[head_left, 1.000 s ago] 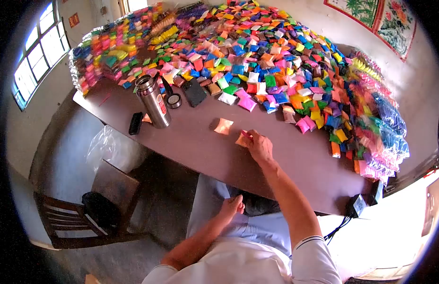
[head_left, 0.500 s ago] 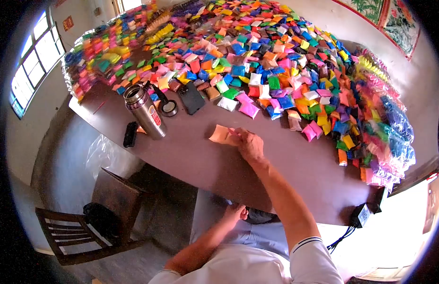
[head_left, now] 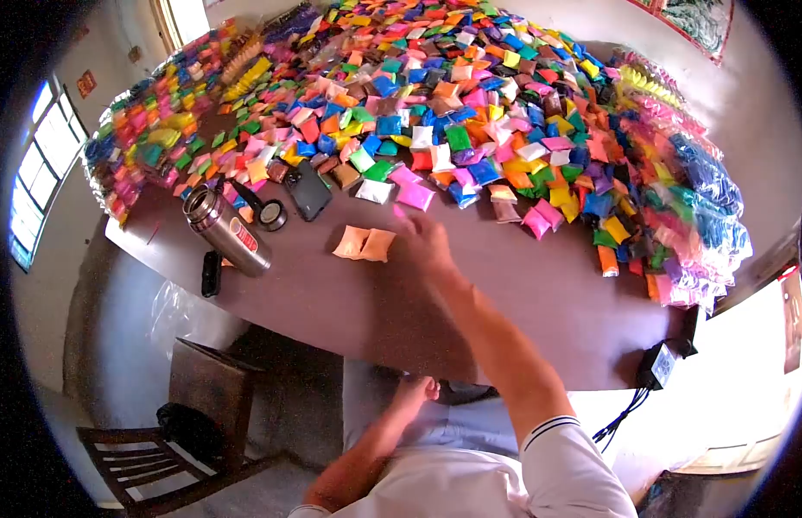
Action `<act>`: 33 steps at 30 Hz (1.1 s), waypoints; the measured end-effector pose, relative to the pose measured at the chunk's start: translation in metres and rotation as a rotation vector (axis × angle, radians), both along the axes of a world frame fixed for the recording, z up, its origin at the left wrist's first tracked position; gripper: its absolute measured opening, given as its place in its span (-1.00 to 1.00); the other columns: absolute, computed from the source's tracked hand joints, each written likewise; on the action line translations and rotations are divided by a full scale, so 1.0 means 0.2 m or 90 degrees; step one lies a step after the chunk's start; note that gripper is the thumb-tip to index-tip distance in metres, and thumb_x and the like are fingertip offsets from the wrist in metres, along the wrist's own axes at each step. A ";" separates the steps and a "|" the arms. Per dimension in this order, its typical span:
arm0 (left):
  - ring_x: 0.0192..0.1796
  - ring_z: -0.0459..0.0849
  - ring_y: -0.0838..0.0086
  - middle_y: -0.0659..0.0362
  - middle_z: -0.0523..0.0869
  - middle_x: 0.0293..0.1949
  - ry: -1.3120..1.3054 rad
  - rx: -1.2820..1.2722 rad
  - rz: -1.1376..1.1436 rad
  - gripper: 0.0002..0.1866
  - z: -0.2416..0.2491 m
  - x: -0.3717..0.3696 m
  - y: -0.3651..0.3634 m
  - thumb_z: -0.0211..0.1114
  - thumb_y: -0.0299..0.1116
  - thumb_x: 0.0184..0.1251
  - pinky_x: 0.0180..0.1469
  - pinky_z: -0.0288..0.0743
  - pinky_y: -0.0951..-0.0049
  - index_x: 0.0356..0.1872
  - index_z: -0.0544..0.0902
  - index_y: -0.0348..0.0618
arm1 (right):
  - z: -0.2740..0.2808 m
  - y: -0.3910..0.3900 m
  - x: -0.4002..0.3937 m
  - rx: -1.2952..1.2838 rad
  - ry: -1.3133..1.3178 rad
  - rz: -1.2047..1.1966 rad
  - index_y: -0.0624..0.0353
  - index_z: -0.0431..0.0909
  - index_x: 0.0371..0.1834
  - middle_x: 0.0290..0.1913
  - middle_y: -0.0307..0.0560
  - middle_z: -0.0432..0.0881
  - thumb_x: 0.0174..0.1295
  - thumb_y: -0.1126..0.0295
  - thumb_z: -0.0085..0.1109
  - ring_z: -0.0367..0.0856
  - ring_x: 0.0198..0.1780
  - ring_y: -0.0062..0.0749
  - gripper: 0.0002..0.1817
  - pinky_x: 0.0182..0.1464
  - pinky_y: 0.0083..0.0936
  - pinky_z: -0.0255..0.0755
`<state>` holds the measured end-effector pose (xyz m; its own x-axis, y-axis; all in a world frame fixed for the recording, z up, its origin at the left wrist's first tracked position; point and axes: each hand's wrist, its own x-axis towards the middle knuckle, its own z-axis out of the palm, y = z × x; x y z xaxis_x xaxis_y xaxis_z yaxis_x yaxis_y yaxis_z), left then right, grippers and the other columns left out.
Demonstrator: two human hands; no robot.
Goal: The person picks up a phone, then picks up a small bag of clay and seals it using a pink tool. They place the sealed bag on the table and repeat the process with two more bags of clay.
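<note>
Curling the left grip point(head_left: 415, 393) above the grey trousers point(head_left: 364, 410), fingers drawn together, just below the near edge of the table point(head_left: 340, 298). Reaching over the table with the right grip point(head_left: 428, 246), blurring, fingertips seeming to be closing on a small pink item point(head_left: 400, 212), too smeared for naming. Hovering just to the right of two peach packets point(head_left: 378, 245), lying flat side by side on the table, outside that grip. Showing, farther left, an open steel flask point(head_left: 228, 235) standing near a black object point(head_left: 212, 274). Beyond the flask, showing a round black lid point(head_left: 269, 214) beside a dark phone point(head_left: 308, 192). Spreading behind everything, a broad, many-coloured packet heap point(head_left: 458, 137).
</note>
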<state>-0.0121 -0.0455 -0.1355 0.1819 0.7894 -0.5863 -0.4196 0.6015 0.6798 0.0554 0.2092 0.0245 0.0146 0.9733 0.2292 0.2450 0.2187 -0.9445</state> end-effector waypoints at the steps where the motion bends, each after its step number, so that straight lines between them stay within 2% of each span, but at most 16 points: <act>1: -0.48 0.56 0.40 0.09 0.58 -0.52 0.003 -0.001 0.001 -0.75 0.01 0.00 0.00 0.18 -0.31 0.26 -0.39 0.47 0.45 -0.56 0.43 -0.20 | 0.01 -0.01 0.01 -0.001 0.003 0.001 0.12 0.59 -0.09 -0.27 0.15 0.67 0.28 0.21 0.15 0.66 -0.23 0.04 -0.74 -0.16 -0.19 0.50; 3: -0.48 0.57 0.40 0.11 0.59 -0.52 0.037 0.003 0.002 -0.76 0.02 0.03 0.01 0.18 -0.31 0.26 -0.39 0.48 0.47 -0.54 0.46 -0.21 | 0.04 -0.04 0.05 0.091 -0.069 -0.038 0.16 0.60 -0.12 -0.30 0.15 0.66 0.28 0.26 0.15 0.64 -0.22 0.02 -0.76 -0.15 -0.18 0.49; 6: -0.44 0.49 0.40 0.17 0.50 -0.49 0.055 0.038 -0.094 -0.74 0.02 0.04 0.01 0.10 -0.31 0.37 -0.33 0.40 0.40 -0.54 0.39 -0.13 | 0.06 -0.12 -0.02 0.252 -0.132 0.081 0.17 0.60 -0.22 -0.25 0.11 0.63 0.13 0.45 0.19 0.59 -0.16 0.04 -0.85 -0.13 -0.18 0.48; 8: -0.41 0.49 0.42 0.17 0.50 -0.47 0.057 -0.011 -0.096 -0.77 -0.08 0.01 -0.01 0.09 -0.34 0.36 -0.31 0.39 0.41 -0.53 0.38 -0.12 | -0.09 -0.10 -0.09 0.324 -0.225 0.154 0.13 0.60 -0.15 -0.19 0.12 0.63 0.01 0.60 0.13 0.60 -0.16 0.04 -0.70 -0.10 -0.21 0.50; 9: -0.37 0.48 0.43 0.18 0.49 -0.44 0.055 -0.059 -0.089 -0.79 -0.15 0.02 -0.02 0.09 -0.37 0.34 -0.28 0.38 0.42 -0.51 0.37 -0.12 | -0.13 -0.12 -0.13 0.322 -0.170 0.120 0.10 0.61 -0.27 -0.22 0.05 0.63 0.09 0.45 0.20 0.61 -0.14 -0.06 -0.86 -0.08 -0.23 0.50; 11: -0.51 0.52 0.49 0.23 0.54 -0.54 -0.040 0.079 -0.100 -0.78 -0.27 -0.03 -0.05 0.16 -0.31 0.32 -0.43 0.46 0.49 -0.49 0.50 -0.18 | -0.17 -0.15 -0.13 0.350 -0.351 0.109 0.12 0.52 -0.16 -0.17 -0.01 0.62 0.18 0.31 0.13 0.60 -0.17 -0.05 -0.79 -0.09 -0.19 0.46; 12: -0.53 0.50 0.49 0.23 0.52 -0.55 0.020 0.126 -0.118 -0.77 -0.25 -0.04 -0.04 0.17 -0.30 0.32 -0.44 0.44 0.47 -0.50 0.50 -0.17 | -0.21 -0.11 -0.14 0.388 -0.357 0.080 0.13 0.52 -0.24 -0.20 -0.01 0.62 0.16 0.35 0.16 0.59 -0.15 -0.06 -0.85 -0.12 -0.19 0.46; 13: -0.54 0.48 0.49 0.23 0.49 -0.57 0.084 0.175 -0.130 -0.77 -0.21 -0.04 -0.05 0.19 -0.29 0.32 -0.45 0.42 0.46 -0.51 0.50 -0.15 | 0.01 -0.19 -0.07 0.340 -0.145 0.136 0.13 0.52 -0.28 -0.26 0.02 0.61 0.14 0.42 0.19 0.58 -0.15 -0.03 -0.88 -0.13 -0.21 0.46; 16: -0.55 0.47 0.47 0.22 0.46 -0.60 0.083 0.067 -0.070 -0.73 -0.09 -0.01 0.00 0.21 -0.27 0.32 -0.46 0.38 0.43 -0.55 0.47 -0.14 | 0.05 -0.24 0.00 0.297 -0.131 0.107 0.19 0.54 -0.26 -0.23 0.06 0.61 0.19 0.35 0.18 0.56 -0.12 0.02 -0.85 -0.12 -0.19 0.46; 19: -0.56 0.45 0.46 0.22 0.41 -0.63 0.116 0.137 -0.065 -0.69 -0.03 -0.02 -0.03 0.27 -0.26 0.30 -0.47 0.34 0.43 -0.59 0.44 -0.13 | 0.03 -0.25 0.10 0.263 -0.116 -0.034 0.17 0.48 -0.24 -0.29 0.12 0.59 0.23 0.38 0.14 0.57 -0.22 0.09 -0.87 -0.20 -0.12 0.43; 20: -0.56 0.45 0.46 0.23 0.38 -0.65 0.011 0.066 -0.013 -0.66 0.16 0.02 -0.03 0.27 -0.30 0.31 -0.47 0.32 0.42 -0.63 0.41 -0.13 | 0.03 -0.26 0.18 0.228 -0.097 -0.080 0.17 0.46 -0.22 -0.29 0.14 0.58 0.24 0.40 0.11 0.57 -0.23 0.11 -0.88 -0.23 -0.11 0.43; 23: -0.56 0.44 0.45 0.23 0.39 -0.64 0.053 0.137 -0.063 -0.64 0.14 -0.02 -0.06 0.25 -0.34 0.33 -0.48 0.29 0.40 -0.67 0.39 -0.12 | 0.05 -0.23 0.50 0.157 -0.103 -0.175 0.15 0.48 -0.10 -0.30 0.16 0.58 0.27 0.46 0.07 0.59 -0.26 0.13 -0.84 -0.24 -0.14 0.47; 27: -0.57 0.45 0.43 0.18 0.43 -0.68 0.055 0.137 -0.075 -0.60 0.32 -0.04 -0.09 0.22 -0.37 0.32 -0.47 0.30 0.36 -0.73 0.35 -0.11 | 0.18 -0.17 1.04 0.296 -0.067 -0.351 0.11 0.49 -0.06 -0.36 0.19 0.58 0.31 0.47 0.00 0.61 -0.26 0.10 -0.83 -0.29 -0.16 0.46; 29: -0.58 0.47 0.41 0.18 0.43 -0.70 0.030 0.122 -0.071 -0.60 0.47 -0.06 -0.09 0.21 -0.38 0.32 -0.47 0.32 0.36 -0.74 0.35 -0.11 | 0.16 -0.10 1.33 0.191 -0.157 -0.476 0.10 0.49 -0.07 -0.37 0.17 0.58 0.29 0.46 -0.01 0.60 -0.27 0.12 -0.82 -0.29 -0.16 0.45; 31: -0.59 0.48 0.39 0.17 0.43 -0.71 0.006 0.108 -0.066 -0.60 0.56 -0.09 -0.05 0.20 -0.39 0.31 -0.46 0.34 0.36 -0.74 0.36 -0.11 | 0.19 -0.09 1.55 0.196 -0.250 -0.597 0.09 0.49 -0.07 -0.36 0.16 0.59 0.27 0.43 0.00 0.59 -0.26 0.15 -0.81 -0.26 -0.14 0.44; 33: -0.60 0.51 0.37 0.15 0.44 -0.72 -0.012 0.137 -0.077 -0.61 0.62 -0.12 -0.01 0.17 -0.41 0.33 -0.46 0.38 0.34 -0.74 0.36 -0.11 | 0.24 -0.09 1.74 0.229 -0.288 -0.649 0.18 0.45 -0.27 -0.38 0.16 0.57 0.14 0.45 0.09 0.58 -0.31 0.14 -0.88 -0.30 -0.09 0.42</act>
